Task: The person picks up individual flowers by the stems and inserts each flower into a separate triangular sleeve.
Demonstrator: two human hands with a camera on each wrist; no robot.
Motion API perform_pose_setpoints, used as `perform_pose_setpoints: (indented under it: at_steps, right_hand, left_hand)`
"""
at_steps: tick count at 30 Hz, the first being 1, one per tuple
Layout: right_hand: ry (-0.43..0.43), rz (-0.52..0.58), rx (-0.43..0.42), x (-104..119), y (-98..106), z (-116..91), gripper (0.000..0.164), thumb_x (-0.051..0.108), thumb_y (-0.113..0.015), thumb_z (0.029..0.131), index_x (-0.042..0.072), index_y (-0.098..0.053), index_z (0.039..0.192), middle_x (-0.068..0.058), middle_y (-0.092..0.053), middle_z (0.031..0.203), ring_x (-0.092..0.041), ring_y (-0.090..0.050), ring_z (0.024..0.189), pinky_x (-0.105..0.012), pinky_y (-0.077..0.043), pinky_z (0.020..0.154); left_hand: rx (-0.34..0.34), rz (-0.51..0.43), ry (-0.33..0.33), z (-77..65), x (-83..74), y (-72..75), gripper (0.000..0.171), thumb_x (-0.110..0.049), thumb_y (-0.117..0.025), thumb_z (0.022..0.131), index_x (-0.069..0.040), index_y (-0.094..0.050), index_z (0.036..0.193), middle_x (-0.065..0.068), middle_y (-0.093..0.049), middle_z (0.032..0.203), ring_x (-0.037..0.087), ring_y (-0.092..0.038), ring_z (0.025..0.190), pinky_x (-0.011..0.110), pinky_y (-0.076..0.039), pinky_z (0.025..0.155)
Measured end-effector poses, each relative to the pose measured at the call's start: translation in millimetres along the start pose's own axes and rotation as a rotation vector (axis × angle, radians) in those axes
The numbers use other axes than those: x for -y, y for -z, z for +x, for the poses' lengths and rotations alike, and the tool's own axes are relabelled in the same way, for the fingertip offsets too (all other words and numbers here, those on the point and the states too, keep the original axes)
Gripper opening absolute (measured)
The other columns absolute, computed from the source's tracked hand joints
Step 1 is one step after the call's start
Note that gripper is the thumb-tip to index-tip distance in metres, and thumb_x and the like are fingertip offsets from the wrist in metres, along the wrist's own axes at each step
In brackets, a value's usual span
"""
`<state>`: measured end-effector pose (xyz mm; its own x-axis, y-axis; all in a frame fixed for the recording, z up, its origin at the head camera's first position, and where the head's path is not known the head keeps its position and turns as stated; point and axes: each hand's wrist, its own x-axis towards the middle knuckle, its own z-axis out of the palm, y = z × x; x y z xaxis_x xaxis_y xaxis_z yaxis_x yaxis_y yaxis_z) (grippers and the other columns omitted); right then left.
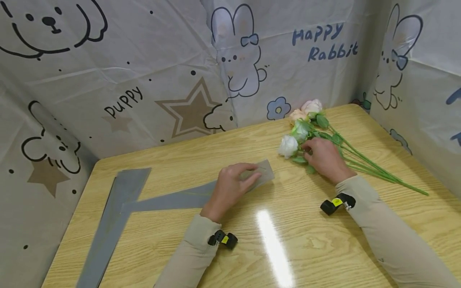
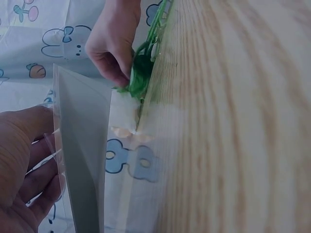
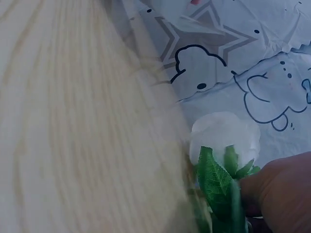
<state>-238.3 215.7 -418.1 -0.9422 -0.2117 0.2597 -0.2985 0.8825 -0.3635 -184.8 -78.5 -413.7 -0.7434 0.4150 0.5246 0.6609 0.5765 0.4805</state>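
Note:
My left hand (image 1: 232, 186) grips the wide end of a grey, partly see-through flower sleeve (image 1: 180, 196), which tapers to the left. In the left wrist view the sleeve (image 2: 80, 145) stands up from the fingers, its clear edge catching light. On the right, my right hand (image 1: 325, 156) pinches a white artificial rose (image 1: 289, 146) by its stem just below the bloom. The right wrist view has this rose (image 3: 226, 138) with green leaves (image 3: 216, 177) under it, beside the thumb. Pale pink and peach roses (image 1: 311, 107) lie behind the right hand, their green stems (image 1: 381, 172) pointing right.
More grey sleeves (image 1: 119, 216) lie stacked at the left of the wooden table (image 1: 317, 244), under the narrow end of the held one. Printed cloth (image 1: 173, 52) walls off the back and both sides. Black wrist cameras (image 1: 223, 239) are strapped to both sleeves.

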Motion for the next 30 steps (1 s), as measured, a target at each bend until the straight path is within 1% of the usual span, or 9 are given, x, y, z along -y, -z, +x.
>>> perform_pose_setpoints:
  at_steps: [5,9,17,20,23,25,27,29,30]
  right_hand:
    - [0.041,0.018,-0.068,6.3,7.9,-0.4,0.018,0.002,-0.063,0.097,-0.004,-0.076,0.109,-0.024,-0.075,0.106,-0.038,-0.072,0.097,-0.055,-0.059,0.084]
    - [0.08,0.032,-0.142,14.6,17.1,-1.0,0.016,-0.001,-0.064,0.097,-0.005,-0.075,0.107,-0.025,-0.074,0.105,-0.041,-0.072,0.096,-0.056,-0.059,0.084]
    - [0.149,0.072,-0.334,33.2,36.8,-4.2,0.012,-0.005,-0.065,0.095,-0.008,-0.074,0.103,-0.026,-0.072,0.099,-0.04,-0.071,0.087,-0.054,-0.059,0.075]
    - [0.147,0.128,-0.411,38.5,46.5,-6.2,0.01,-0.005,-0.065,0.095,-0.007,-0.072,0.102,-0.026,-0.072,0.097,-0.039,-0.071,0.085,-0.052,-0.059,0.072]
    - [0.117,0.184,-0.486,43.3,57.6,-8.8,0.009,-0.003,-0.065,0.096,-0.007,-0.071,0.101,-0.025,-0.073,0.097,-0.039,-0.072,0.086,-0.049,-0.059,0.072]
    - [0.084,0.228,-0.531,46.5,65.3,-10.9,0.009,-0.002,-0.064,0.097,-0.007,-0.07,0.102,-0.024,-0.074,0.098,-0.038,-0.073,0.089,-0.032,-0.061,0.076]
    - [0.05,0.287,-0.569,49.9,72.4,-13.1,0.01,-0.002,-0.064,0.097,-0.008,-0.07,0.104,-0.023,-0.074,0.1,-0.033,-0.072,0.092,-0.015,-0.057,0.078]
    - [0.021,0.353,-0.609,52.5,78.6,-15.2,0.012,-0.002,-0.063,0.098,-0.009,-0.069,0.106,-0.014,-0.072,0.098,-0.021,-0.07,0.093,-0.001,-0.049,0.082]
    - [0.011,0.392,-0.625,53.9,81.3,-16.3,0.013,-0.002,-0.063,0.098,-0.01,-0.068,0.107,-0.005,-0.072,0.096,-0.013,-0.068,0.093,0.003,-0.044,0.083]
  left_hand:
    - [-0.001,0.0,0.001,0.1,0.3,-0.2,0.022,-0.021,-0.076,0.095,-0.005,-0.078,0.11,0.011,-0.081,0.106,0.022,-0.079,0.098,0.033,-0.064,0.089]
    - [-0.002,0.003,0.0,0.0,0.6,-0.5,0.022,-0.021,-0.076,0.095,-0.005,-0.078,0.11,0.011,-0.081,0.107,0.023,-0.079,0.099,0.034,-0.064,0.09]
    - [-0.001,0.014,0.002,-0.8,2.1,-1.5,0.023,-0.021,-0.077,0.094,-0.005,-0.078,0.111,0.01,-0.081,0.106,0.022,-0.079,0.098,0.035,-0.064,0.09]
    - [-0.005,0.01,-0.001,-0.5,2.2,-1.3,0.023,-0.021,-0.077,0.095,-0.005,-0.078,0.111,0.01,-0.081,0.107,0.022,-0.079,0.099,0.035,-0.064,0.09]
    - [-0.009,0.006,-0.001,-0.2,2.0,-1.1,0.024,-0.021,-0.076,0.095,-0.004,-0.078,0.112,0.011,-0.081,0.108,0.023,-0.079,0.1,0.034,-0.064,0.091]
    - [-0.012,0.006,-0.001,-0.1,1.8,-1.1,0.024,-0.021,-0.076,0.095,-0.004,-0.077,0.112,0.011,-0.081,0.108,0.023,-0.079,0.1,0.034,-0.064,0.091]
    - [-0.012,0.005,0.002,-0.1,1.9,-1.3,0.025,-0.021,-0.076,0.095,-0.004,-0.077,0.112,0.011,-0.081,0.109,0.023,-0.079,0.1,0.034,-0.063,0.092]
    - [-0.013,0.007,0.002,0.0,1.6,-1.3,0.025,-0.022,-0.076,0.095,-0.004,-0.077,0.112,0.011,-0.081,0.109,0.023,-0.079,0.1,0.034,-0.064,0.092]
    - [-0.014,0.007,0.0,0.0,1.8,-1.4,0.025,-0.022,-0.076,0.095,-0.004,-0.077,0.112,0.011,-0.081,0.109,0.023,-0.079,0.1,0.034,-0.064,0.092]
